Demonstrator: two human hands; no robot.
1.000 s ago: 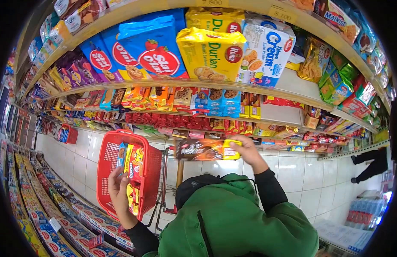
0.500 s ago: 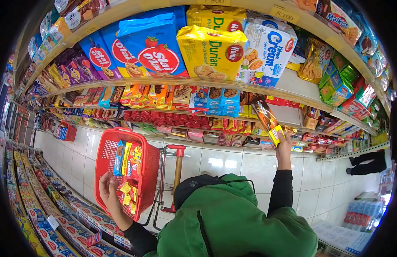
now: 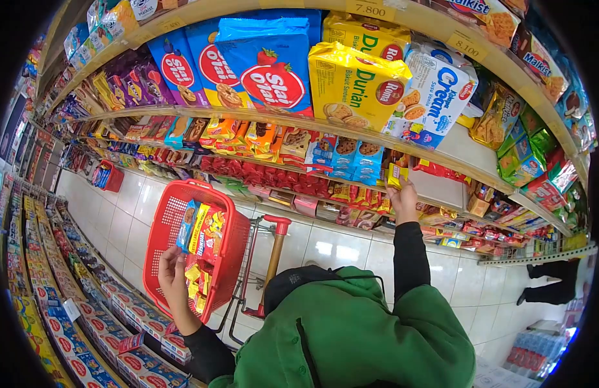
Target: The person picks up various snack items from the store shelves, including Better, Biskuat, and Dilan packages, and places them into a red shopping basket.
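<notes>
My left hand (image 3: pixel 173 275) is over the near left rim of the red basket (image 3: pixel 158 249), its fingers closed beside the blue packet (image 3: pixel 188 223); whether it grips anything I cannot make out. A red and yellow Biskuat packet (image 3: pixel 207 234) and several small yellow packets (image 3: pixel 197 284) lie in the basket. At the shelf on the right, my right hand (image 3: pixel 404 199) holds a yellow-ended packet (image 3: pixel 397 174) by its near end. The rest of that packet is hidden at the shelf edge, right of the light blue cookie packets (image 3: pixel 356 158).
Blue Slai O'lai packs (image 3: pixel 267 71), yellow Durian packs (image 3: pixel 357 87) and a white Cream pack (image 3: pixel 435 97) stand on the upper shelf. A trolley handle (image 3: pixel 273 258) is right of the basket. Another person's dark-clad legs (image 3: pixel 551 281) show at far right.
My right hand has moved left and up toward the shelf with the brown and yellow packet, now mostly hidden. The fingers of my left hand have drawn together. The whole view has shifted slightly.
</notes>
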